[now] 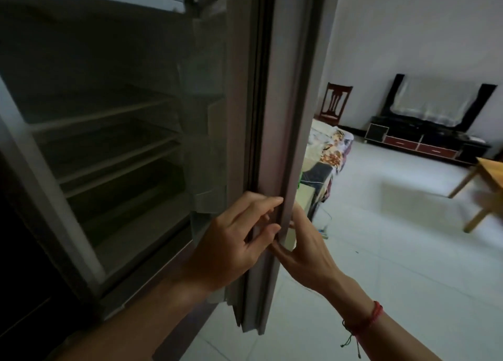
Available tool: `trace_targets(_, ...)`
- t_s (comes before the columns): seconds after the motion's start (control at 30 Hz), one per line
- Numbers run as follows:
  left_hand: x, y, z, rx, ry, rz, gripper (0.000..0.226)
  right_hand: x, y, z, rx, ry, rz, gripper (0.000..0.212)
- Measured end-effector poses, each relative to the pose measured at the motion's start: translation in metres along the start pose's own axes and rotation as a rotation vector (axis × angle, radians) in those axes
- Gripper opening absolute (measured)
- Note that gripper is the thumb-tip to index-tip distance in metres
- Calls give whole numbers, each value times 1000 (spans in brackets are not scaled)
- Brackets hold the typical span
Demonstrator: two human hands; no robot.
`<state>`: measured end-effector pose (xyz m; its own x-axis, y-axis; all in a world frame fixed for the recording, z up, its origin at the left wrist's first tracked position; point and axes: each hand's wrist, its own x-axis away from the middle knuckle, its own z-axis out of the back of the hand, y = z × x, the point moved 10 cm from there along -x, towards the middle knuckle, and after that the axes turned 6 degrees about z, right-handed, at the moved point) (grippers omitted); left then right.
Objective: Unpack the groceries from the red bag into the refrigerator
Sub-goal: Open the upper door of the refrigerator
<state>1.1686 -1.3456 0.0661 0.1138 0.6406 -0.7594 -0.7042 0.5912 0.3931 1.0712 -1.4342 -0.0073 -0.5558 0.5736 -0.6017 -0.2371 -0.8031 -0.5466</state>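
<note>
Left hand (231, 243) and right hand (307, 251) grip the refrigerator door (280, 115).

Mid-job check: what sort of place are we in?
Probably a home living room: an open refrigerator beside a tiled floor, with a wooden chair and a cloth-covered TV on a low cabinet beyond.

Fingertips of the right hand (304, 249) hide behind the door edge (275, 143); the blurred, seemingly wooden table (492, 175) is cut off rightward

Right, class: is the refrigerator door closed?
No, the refrigerator door stands open, with the left hand and right hand holding its edge.
</note>
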Motion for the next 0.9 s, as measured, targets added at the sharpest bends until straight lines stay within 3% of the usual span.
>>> trace_targets(0.2,-7,-22,-8,-173,25,-45,30,13,29,41,99,89,-74,72)
trace_targets(0.3,-7,-48,-7,-281,59,-21,38,16,43,59,119,139,-115,80)
trace_targets(0.43,-6,-84,-22,-313,-16,21,51,21,65,80,147,202,-171,88)
trace_targets(0.6,-10,-89,-50,-349,-62,-99,58,25,85,104,217,287,-224,96)
trace_targets(0.9,-51,-79,-112,-472,-72,-235,63,26,121,135,298,458,-406,84)
